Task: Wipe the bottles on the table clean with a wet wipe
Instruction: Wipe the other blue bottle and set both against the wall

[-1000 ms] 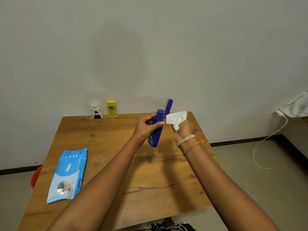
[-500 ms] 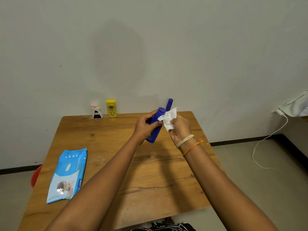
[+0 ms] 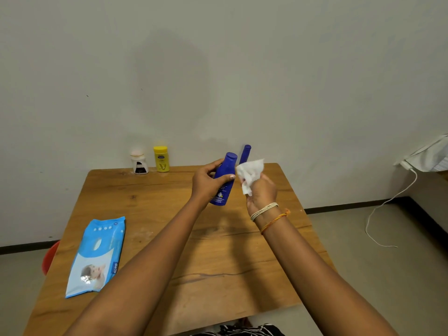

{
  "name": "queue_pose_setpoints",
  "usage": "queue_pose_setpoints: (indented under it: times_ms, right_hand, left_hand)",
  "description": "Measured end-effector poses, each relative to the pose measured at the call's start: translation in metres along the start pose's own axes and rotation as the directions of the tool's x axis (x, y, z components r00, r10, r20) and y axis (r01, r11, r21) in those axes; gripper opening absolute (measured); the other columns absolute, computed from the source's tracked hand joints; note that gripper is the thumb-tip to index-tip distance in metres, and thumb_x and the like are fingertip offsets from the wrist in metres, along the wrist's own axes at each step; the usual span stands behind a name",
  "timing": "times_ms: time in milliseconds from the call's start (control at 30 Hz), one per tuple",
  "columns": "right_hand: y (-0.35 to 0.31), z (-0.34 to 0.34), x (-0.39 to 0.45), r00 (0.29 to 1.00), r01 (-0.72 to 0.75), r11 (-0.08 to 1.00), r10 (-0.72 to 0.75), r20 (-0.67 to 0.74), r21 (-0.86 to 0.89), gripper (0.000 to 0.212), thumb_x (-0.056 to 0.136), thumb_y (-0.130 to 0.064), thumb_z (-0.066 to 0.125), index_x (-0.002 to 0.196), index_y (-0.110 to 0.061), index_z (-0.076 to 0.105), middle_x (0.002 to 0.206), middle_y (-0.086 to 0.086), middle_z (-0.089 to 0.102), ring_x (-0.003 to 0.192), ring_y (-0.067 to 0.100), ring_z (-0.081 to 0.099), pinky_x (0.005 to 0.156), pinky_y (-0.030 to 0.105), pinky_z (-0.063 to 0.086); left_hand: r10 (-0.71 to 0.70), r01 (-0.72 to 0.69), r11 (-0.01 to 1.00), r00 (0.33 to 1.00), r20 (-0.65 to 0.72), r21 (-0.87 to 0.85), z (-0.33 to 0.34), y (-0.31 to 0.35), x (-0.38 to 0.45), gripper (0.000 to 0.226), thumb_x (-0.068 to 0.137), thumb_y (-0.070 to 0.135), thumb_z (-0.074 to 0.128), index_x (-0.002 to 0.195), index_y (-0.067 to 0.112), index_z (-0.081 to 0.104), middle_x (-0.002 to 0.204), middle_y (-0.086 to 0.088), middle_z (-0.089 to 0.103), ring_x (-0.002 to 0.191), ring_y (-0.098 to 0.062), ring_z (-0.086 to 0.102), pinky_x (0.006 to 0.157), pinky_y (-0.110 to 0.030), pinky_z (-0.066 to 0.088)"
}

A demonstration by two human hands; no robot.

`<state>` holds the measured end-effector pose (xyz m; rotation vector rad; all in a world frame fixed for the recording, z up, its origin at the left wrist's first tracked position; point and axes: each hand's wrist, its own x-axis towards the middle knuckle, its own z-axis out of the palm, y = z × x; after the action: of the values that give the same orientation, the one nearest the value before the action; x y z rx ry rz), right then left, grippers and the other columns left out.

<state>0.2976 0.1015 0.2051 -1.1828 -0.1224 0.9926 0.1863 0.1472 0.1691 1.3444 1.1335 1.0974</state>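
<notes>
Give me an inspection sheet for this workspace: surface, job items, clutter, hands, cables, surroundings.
Surface: wooden table, cracked grain near front.
Job's things: blue bottle held above table; second blue bottle behind; yellow bottle and white bottle upright at far edge; wet wipe; wipes pack flat at left.
Clutter: nothing seen.
Grippers: left hand grips blue bottle; right hand holds wet wipe.
Cables: white cable on floor, right.
Surroundings: plain wall; red object beside table.

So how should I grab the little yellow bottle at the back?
Wrap your grip around the middle of the yellow bottle, coming from the front. It stands upright against the wall, so the back is blocked, and the white bottle crowds its left side.
</notes>
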Motion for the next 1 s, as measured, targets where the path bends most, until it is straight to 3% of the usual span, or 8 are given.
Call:
queue_pose_setpoints:
  times_ms: [100,300,400,467,533,567,733,1000]
  right_hand:
    - [0.001,-0.001,0.007,0.990,0.141,0.977,-0.141,0.011,-0.160,0.033,0.089,0.008,0.044,0.113,-0.001,0.064,0.101,0.011,0.065,0.089,0.024,0.062,0.066,0.023,0.053]
    - [0.025,-0.008,-0.003,0.854,0.513,0.717,-0.366,0.371,-0.473,0.037,0.091,-0.001,0.053,0.124,-0.018,0.061,0.128,0.006,0.059,0.109,0.017,0.060,0.085,0.025,0.055]
    - [0.038,-0.027,-0.009,0.609,0.789,0.308,-0.501,0.614,-0.531,0.050,0.082,0.015,0.051,0.125,-0.010,0.060,0.139,0.007,0.050,0.120,0.015,0.052,0.096,0.015,0.044]
    - [0.047,-0.043,-0.009,0.424,0.865,-0.048,-0.461,0.780,-0.499,0.052,0.074,0.017,0.056,0.120,-0.006,0.061,0.137,0.013,0.052,0.124,0.025,0.051,0.099,0.025,0.043]
    - [0.053,-0.057,-0.008,0.333,0.879,-0.218,-0.352,0.874,-0.423,0.045,0.073,0.012,0.064,0.115,-0.005,0.063,0.132,0.015,0.056,0.121,0.030,0.054,0.094,0.036,0.051]
    - [0.052,-0.060,-0.008,0.336,0.888,-0.195,-0.345,0.876,-0.417,0.039,0.076,0.006,0.063,0.114,-0.004,0.064,0.129,0.014,0.058,0.119,0.029,0.055,0.090,0.040,0.054]
    - [0.013,-0.031,-0.005,0.606,0.786,0.351,-0.601,0.521,-0.509,0.042,0.084,-0.013,0.044,0.119,0.000,0.062,0.127,0.013,0.060,0.116,0.011,0.052,0.095,0.032,0.051]
    - [0.004,-0.012,0.015,0.432,0.864,-0.047,-0.442,0.786,-0.501,0.065,0.079,0.012,0.058,0.138,-0.012,0.045,0.144,0.010,0.044,0.124,0.027,0.050,0.099,0.037,0.048]
  left_hand:
    - [-0.021,0.021,0.999,1.000,0.000,-0.026,0.003,0.003,0.000,0.054,0.072,0.021,0.082,0.122,0.017,0.063,0.104,0.006,0.068,0.087,-0.003,0.065,0.069,-0.017,0.053]
    - [-0.043,0.056,0.982,0.997,0.071,-0.182,0.011,0.015,0.001,0.031,0.090,0.006,0.058,0.119,0.017,0.061,0.097,0.003,0.069,0.081,-0.011,0.068,0.070,-0.024,0.056]
    - [-0.096,0.108,0.950,0.994,0.055,-0.292,0.010,0.019,0.009,0.028,0.092,0.003,0.054,0.115,0.015,0.062,0.098,-0.003,0.069,0.087,-0.022,0.066,0.080,-0.037,0.055]
    - [-0.131,0.130,0.930,0.991,0.022,-0.344,0.007,0.021,0.013,0.033,0.091,0.008,0.059,0.123,0.014,0.058,0.100,0.000,0.068,0.090,-0.019,0.067,0.081,-0.037,0.056]
    - [-0.142,0.135,0.933,0.990,0.004,-0.334,0.004,0.022,0.016,0.043,0.088,0.014,0.065,0.129,0.013,0.055,0.104,0.001,0.068,0.093,-0.018,0.067,0.082,-0.038,0.057]
    - [-0.140,0.132,0.939,0.990,0.000,-0.317,0.003,0.022,0.018,0.046,0.087,0.015,0.067,0.131,0.013,0.054,0.106,0.000,0.067,0.094,-0.019,0.067,0.082,-0.038,0.057]
    - [-0.150,0.145,0.919,0.989,0.015,-0.366,0.005,0.023,0.017,0.046,0.087,0.011,0.066,0.131,0.011,0.054,0.108,-0.004,0.068,0.092,-0.022,0.068,0.084,-0.041,0.057]
    - [-0.127,0.144,0.895,0.990,0.068,-0.421,0.018,0.024,0.014,0.043,0.088,0.007,0.063,0.129,0.015,0.057,0.113,-0.004,0.068,0.090,-0.016,0.069,0.073,-0.033,0.058]
